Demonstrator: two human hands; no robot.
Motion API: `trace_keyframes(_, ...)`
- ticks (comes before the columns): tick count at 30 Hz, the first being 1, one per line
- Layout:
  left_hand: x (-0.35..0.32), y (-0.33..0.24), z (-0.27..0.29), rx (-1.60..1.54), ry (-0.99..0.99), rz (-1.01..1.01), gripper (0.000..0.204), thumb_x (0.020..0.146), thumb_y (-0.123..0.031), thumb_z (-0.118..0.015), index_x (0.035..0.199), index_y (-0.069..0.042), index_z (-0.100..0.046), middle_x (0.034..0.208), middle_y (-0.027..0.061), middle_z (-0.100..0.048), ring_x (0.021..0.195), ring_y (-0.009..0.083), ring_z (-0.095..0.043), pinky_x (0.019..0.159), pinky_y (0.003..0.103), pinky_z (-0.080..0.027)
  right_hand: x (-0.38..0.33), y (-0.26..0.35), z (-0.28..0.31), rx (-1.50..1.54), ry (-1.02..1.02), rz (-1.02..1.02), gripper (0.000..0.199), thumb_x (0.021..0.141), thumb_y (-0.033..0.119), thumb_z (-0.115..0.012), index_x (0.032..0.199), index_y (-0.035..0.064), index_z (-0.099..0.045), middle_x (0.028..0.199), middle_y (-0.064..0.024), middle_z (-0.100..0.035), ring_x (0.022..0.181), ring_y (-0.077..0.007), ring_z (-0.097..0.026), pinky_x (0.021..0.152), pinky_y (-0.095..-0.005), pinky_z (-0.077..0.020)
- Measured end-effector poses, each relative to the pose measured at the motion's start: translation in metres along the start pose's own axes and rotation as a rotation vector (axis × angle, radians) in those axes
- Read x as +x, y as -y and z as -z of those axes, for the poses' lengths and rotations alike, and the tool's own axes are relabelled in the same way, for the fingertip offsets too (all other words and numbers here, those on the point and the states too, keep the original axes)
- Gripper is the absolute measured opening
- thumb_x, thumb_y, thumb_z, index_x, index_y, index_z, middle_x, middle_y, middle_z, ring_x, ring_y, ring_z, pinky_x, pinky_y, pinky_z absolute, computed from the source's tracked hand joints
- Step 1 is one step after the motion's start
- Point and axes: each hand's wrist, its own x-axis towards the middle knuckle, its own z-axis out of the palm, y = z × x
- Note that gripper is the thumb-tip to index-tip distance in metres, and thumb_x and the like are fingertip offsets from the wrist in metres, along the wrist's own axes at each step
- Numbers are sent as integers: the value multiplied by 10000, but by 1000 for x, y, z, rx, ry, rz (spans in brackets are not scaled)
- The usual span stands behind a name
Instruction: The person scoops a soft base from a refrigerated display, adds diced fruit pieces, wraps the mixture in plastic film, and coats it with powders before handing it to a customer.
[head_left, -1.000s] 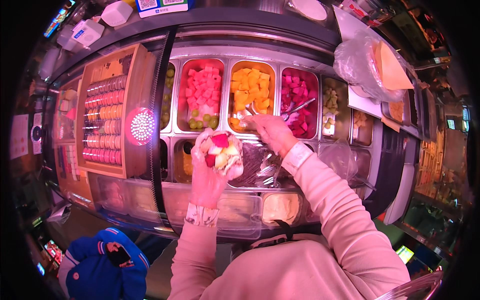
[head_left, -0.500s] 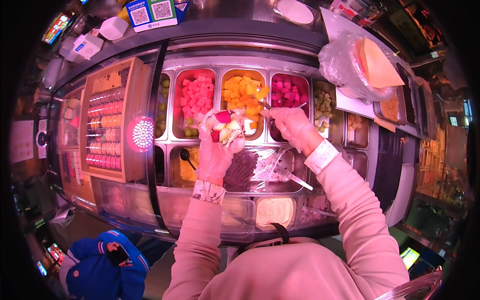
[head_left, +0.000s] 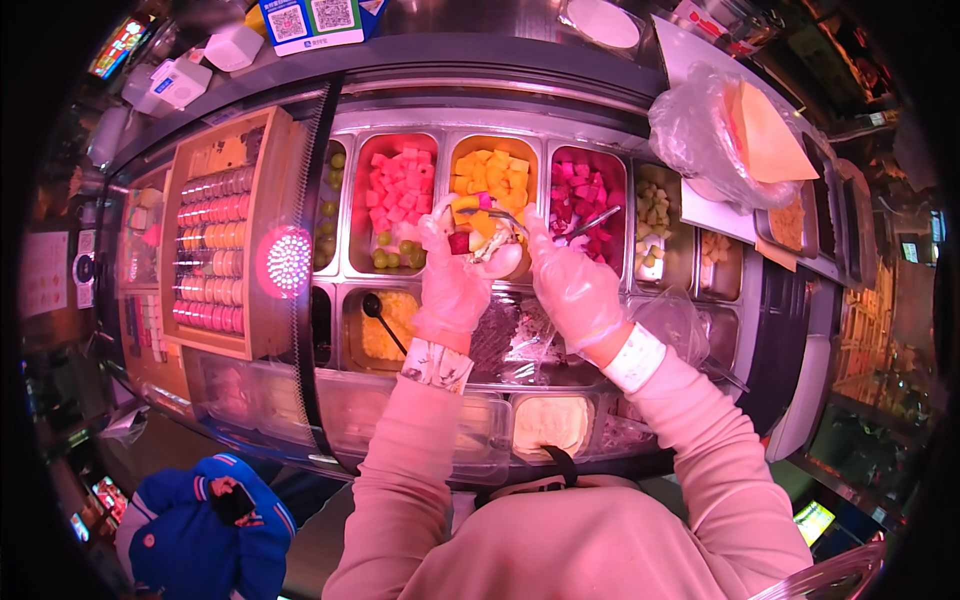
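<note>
Already, fruit point(head_left: 459, 242) tops the wrap point(head_left: 502, 264), which the left hand point(head_left: 452, 285) cups over the near edge of the mango pan point(head_left: 500, 143). The right hand point(head_left: 575, 285) pinches a utensil point(head_left: 508, 217) above it; what remains is unclear.

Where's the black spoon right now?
Head view, left of centre: the black spoon rests on the yellow topping, just left of the left hand and below the pan of pink cubes in the picture.
</note>
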Motion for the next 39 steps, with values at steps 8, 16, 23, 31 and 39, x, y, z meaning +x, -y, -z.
trace_keyframes(8, -8, -7, -5, -30, -26, -63, 555, 1049, -458, -632, 1489, -168, -457, 1392, 105, -619, 1264, 293, -644, 903, 434, -661, -18, 6, -5, 136, -172, 53, 683, 919, 130, -691, 1576, 99, -507, 633, 10, -467, 484, -176, -525, 438, -351, -436)
trace_keyframes(16, -24, -19, -10, -48, 27, -123, 603, 1040, -199, -674, 1562, -151, -374, 1477, 132, -549, 1317, 308, -613, 1078, 462, -581, -10, 13, 27, 277, -55, 95, 705, 892, 79, -674, 1578, 84, -509, 688, -42, -541, 524, -219, -573, 467, -360, -460)
trace_keyframes(23, -30, -25, -18, 91, 83, -185, 772, 914, -86, -784, 1562, -160, -371, 1427, 131, -580, 1288, 312, -622, 1040, 443, -587, -10, 25, 23, 327, -184, 75, 705, 873, 51, -654, 1566, 87, -532, 709, -34, -526, 528, -207, -564, 486, -345, -471)
trace_keyframes(31, -3, -36, -12, 133, 152, -171, 872, 775, 50, -768, 1543, -146, -404, 1432, 115, -569, 1295, 305, -611, 1067, 463, -560, -4, 20, 28, 323, -171, 54, 798, 813, 28, -680, 1588, 106, -505, 710, -31, -470, 506, -192, -520, 461, -356, -454)
trace_keyframes(39, 22, -45, -36, 83, 228, -142, 865, 756, 100, -727, 1528, -142, -420, 1444, 128, -567, 1299, 322, -621, 1010, 463, -617, 15, -3, 54, 491, -167, -73, 696, 862, -63, -676, 1526, 125, -588, 746, -57, -576, 558, -230, -557, 522, -362, -487)
